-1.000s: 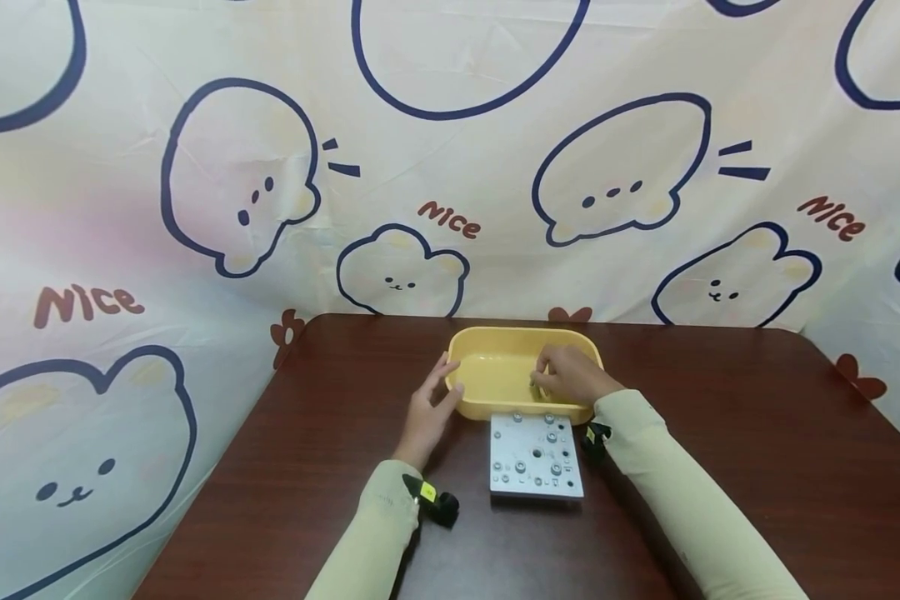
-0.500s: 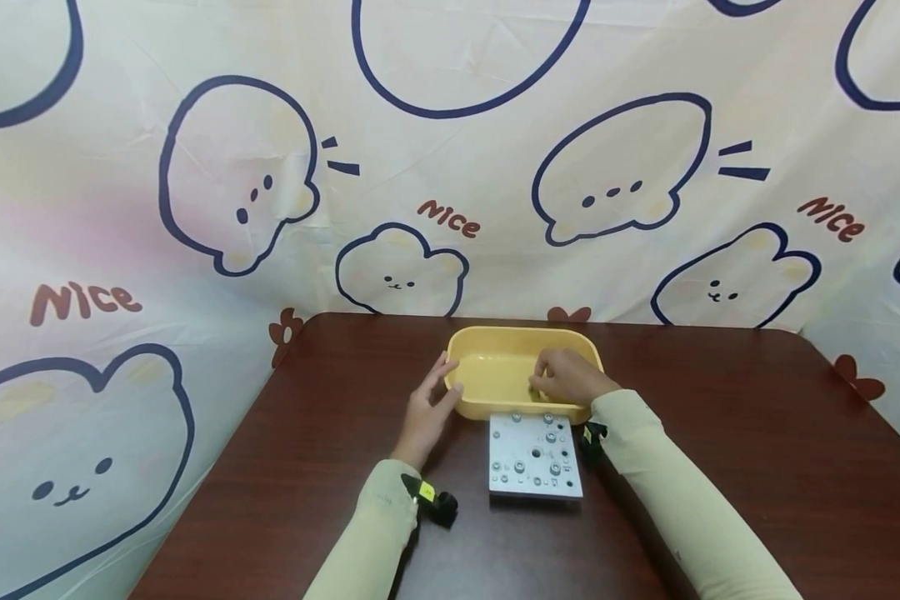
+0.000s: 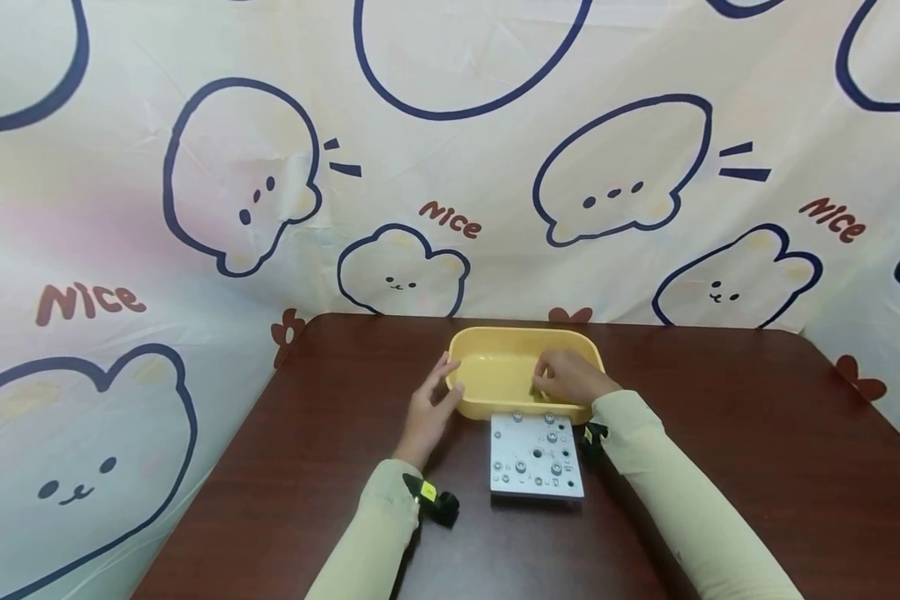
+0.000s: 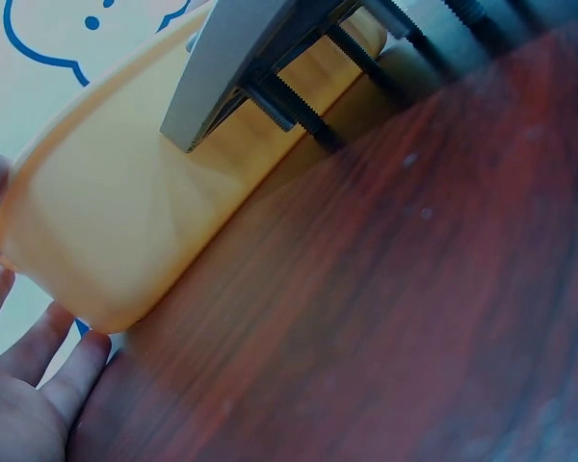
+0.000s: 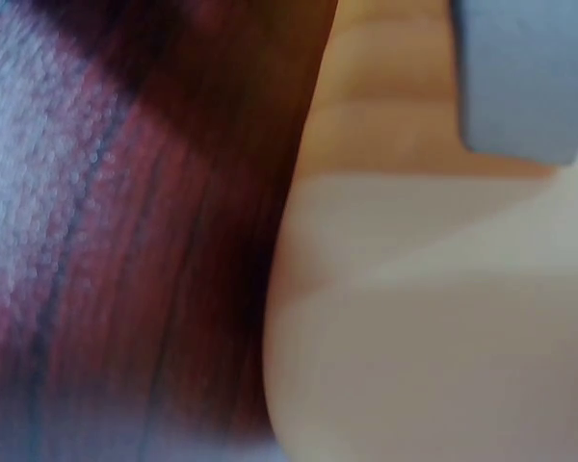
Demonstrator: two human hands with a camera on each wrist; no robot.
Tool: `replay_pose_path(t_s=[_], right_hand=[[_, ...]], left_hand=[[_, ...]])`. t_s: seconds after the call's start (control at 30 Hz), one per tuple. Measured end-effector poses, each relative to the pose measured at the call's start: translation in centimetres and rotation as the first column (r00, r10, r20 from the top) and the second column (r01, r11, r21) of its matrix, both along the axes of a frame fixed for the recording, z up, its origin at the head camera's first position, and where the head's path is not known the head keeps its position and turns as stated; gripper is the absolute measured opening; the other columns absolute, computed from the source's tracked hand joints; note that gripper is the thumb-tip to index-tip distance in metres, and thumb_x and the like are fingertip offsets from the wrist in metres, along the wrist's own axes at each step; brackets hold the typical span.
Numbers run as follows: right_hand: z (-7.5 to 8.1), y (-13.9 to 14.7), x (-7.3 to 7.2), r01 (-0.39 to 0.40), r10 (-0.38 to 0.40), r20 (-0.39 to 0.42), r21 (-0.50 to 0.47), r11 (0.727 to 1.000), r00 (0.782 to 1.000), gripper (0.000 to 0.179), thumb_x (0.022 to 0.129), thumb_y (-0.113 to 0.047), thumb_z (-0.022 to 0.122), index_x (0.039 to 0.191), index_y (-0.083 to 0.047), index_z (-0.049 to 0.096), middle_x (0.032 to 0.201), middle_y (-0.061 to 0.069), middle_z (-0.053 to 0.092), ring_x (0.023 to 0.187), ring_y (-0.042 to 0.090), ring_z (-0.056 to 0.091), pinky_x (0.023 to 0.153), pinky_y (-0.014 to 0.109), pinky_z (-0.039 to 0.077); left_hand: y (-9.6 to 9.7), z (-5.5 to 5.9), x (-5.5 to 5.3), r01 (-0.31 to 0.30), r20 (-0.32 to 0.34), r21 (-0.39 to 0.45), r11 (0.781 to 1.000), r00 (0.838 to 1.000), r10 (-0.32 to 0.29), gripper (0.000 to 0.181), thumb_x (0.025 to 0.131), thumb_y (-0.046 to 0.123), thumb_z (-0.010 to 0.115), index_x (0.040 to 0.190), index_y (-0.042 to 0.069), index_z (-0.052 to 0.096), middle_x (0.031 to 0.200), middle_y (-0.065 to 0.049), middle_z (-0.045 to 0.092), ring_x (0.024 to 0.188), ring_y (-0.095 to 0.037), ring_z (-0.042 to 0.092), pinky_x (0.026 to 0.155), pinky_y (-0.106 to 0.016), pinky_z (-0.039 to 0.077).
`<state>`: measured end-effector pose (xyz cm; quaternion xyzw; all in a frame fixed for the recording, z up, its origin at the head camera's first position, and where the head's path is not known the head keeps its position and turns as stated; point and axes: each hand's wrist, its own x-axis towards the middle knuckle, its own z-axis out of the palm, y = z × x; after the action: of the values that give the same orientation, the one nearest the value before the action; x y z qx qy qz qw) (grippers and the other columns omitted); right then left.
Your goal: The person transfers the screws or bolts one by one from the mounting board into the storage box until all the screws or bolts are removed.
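A yellow plastic tray [image 3: 487, 379] stands towards the back of the table. My left hand [image 3: 425, 412] is at its left end, fingers spread and fairly straight; in the left wrist view the thumb touches the rim and fingertips [image 4: 91, 351] reach the tray's outer wall. Inside the tray at the right, my right hand [image 3: 570, 375] has curled fingers and pinches a small brass-coloured piece [image 3: 536, 392], mostly hidden. Right in front of the tray is a silver metal plate [image 3: 525, 454] carrying several bolts and holes. The right wrist view shows no hand, only tray wall and a plate corner.
Threaded bolt ends [image 4: 303, 111] hold the plate up off the dark wooden table [image 3: 307, 500]. A printed cloth [image 3: 510, 275] hangs behind the table and at both sides.
The right hand's fingers shift very slightly inside the tray. Left hand, tray and plate keep their places.
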<state>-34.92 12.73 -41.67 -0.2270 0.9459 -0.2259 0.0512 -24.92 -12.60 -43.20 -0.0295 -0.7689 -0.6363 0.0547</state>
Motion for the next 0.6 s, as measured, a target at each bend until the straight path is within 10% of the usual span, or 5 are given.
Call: replay_pose_path(t_s=[0.6], right_hand=[[-0.42,0.11,-0.05,-0.043,0.043,0.005,0.006,0.999,0.999,0.009,0.087,-0.02,0.066,0.083,-0.011,0.064,0.071,-0.002,0.06,0.061,0.014,0.054,0.061,0.027,0.045]], left_hand=[[-0.04,-0.39,-0.24,0.002,-0.008,0.011,1.0,1.0,-0.002,0.049,0.094,0.032,0.061,0.141,0.018,0.051,0.157,0.006,0.028,0.145,-0.019,0.021,0.115,-0.048,0.023]])
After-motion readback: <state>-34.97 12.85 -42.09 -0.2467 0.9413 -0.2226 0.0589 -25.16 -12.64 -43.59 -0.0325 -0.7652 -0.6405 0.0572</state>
